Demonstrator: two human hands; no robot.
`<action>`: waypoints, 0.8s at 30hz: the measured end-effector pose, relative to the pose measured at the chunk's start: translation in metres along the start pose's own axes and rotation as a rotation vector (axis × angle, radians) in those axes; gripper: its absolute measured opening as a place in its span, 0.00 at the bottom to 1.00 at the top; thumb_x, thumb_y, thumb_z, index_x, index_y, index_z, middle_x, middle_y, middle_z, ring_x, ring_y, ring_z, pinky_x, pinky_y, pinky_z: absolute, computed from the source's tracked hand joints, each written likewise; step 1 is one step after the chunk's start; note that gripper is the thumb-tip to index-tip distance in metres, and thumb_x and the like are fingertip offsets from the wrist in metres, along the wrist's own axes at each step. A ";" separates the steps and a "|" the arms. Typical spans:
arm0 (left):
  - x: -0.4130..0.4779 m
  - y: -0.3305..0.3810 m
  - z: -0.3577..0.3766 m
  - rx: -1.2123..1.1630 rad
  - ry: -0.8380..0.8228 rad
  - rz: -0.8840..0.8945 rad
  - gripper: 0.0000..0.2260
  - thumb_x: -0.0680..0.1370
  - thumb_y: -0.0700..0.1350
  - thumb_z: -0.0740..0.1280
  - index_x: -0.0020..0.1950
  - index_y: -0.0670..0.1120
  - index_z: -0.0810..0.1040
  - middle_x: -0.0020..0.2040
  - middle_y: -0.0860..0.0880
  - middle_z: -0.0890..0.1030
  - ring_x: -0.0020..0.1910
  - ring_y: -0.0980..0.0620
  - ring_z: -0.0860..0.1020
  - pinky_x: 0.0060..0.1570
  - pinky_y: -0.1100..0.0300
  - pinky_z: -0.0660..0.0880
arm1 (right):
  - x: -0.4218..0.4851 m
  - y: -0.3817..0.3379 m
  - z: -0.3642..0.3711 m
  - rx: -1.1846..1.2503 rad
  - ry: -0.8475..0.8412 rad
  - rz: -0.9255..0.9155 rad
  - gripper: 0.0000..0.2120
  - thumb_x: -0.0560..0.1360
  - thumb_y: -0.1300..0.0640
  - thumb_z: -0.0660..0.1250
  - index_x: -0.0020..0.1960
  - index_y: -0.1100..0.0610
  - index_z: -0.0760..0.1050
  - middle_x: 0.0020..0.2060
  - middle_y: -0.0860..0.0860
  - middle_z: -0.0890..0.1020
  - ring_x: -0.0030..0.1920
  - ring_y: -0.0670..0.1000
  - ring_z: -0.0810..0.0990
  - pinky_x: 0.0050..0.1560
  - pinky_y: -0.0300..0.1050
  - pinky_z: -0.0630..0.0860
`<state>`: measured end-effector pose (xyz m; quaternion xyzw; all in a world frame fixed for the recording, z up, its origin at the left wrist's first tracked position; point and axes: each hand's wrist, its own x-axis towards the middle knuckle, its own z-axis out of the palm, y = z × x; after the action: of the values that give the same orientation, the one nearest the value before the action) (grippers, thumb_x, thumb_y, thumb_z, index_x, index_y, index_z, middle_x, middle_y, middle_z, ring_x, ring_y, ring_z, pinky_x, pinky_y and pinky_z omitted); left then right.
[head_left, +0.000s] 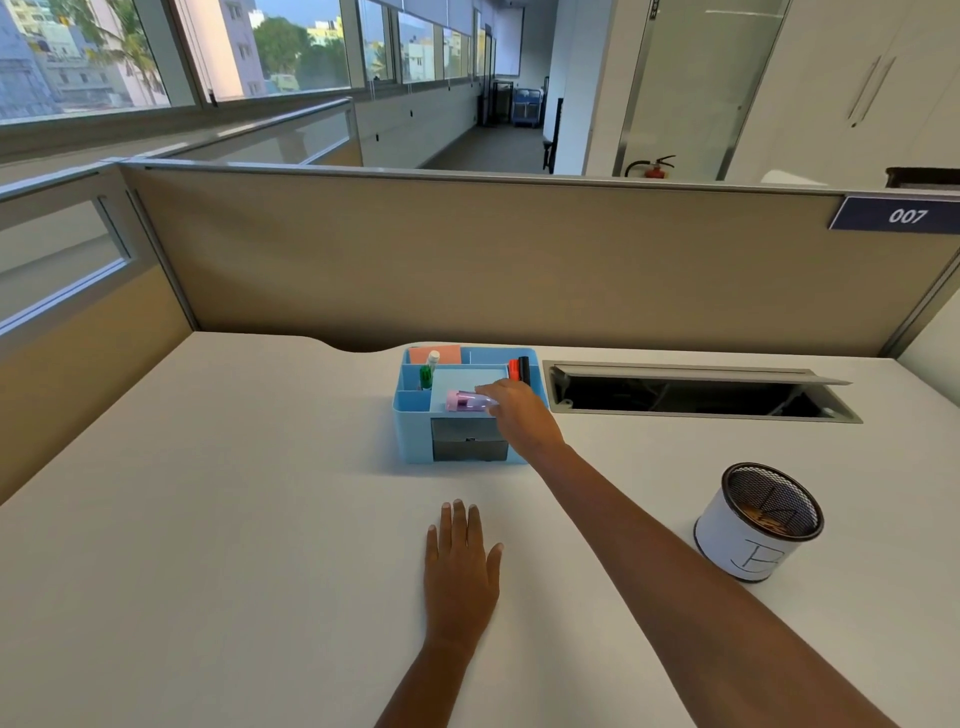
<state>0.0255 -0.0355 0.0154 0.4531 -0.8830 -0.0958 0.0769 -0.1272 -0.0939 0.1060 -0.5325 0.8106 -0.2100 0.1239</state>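
Note:
A light blue desk organizer (410, 431) stands at the back middle of the white desk (234, 519). It holds a green marker (426, 375), a white-capped item (433, 357), an orange pad (435, 354), and red and black markers (519, 370). My right hand (519, 415) reaches over the organizer and holds a small pink and purple stapler-like object (467, 401) above its middle compartment. A dark drawer (469, 446) sits in the organizer's front. My left hand (460, 566) lies flat on the desk, fingers straight, nearer to me.
A black mesh cup (761, 522) wrapped in white paper marked "B" stands at the right. An open cable hatch (696, 395) is set into the desk behind it. A beige partition (467, 260) with a "007" tag (904, 214) closes the back.

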 end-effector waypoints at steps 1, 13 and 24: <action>0.000 0.000 0.000 0.010 -0.007 -0.003 0.38 0.79 0.53 0.32 0.49 0.42 0.82 0.49 0.45 0.85 0.48 0.46 0.83 0.43 0.53 0.80 | -0.002 0.000 0.000 0.009 0.014 -0.014 0.20 0.75 0.63 0.63 0.67 0.59 0.65 0.68 0.60 0.70 0.66 0.59 0.69 0.67 0.51 0.68; -0.002 0.001 0.018 -0.053 -0.120 0.046 0.25 0.79 0.55 0.42 0.73 0.44 0.44 0.76 0.43 0.48 0.75 0.46 0.47 0.74 0.52 0.46 | -0.088 0.035 0.019 0.147 0.326 0.057 0.18 0.77 0.57 0.59 0.66 0.56 0.66 0.70 0.56 0.68 0.70 0.54 0.65 0.68 0.44 0.65; -0.035 0.026 0.002 0.016 -0.054 0.124 0.37 0.79 0.52 0.32 0.52 0.40 0.80 0.51 0.43 0.84 0.50 0.45 0.83 0.42 0.49 0.81 | -0.178 0.093 0.050 -0.154 0.147 0.300 0.22 0.80 0.50 0.47 0.72 0.56 0.52 0.75 0.56 0.55 0.75 0.54 0.52 0.74 0.51 0.52</action>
<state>0.0249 0.0084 0.0175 0.3951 -0.9119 -0.0958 0.0555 -0.1099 0.0906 0.0142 -0.3966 0.9016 -0.1645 0.0531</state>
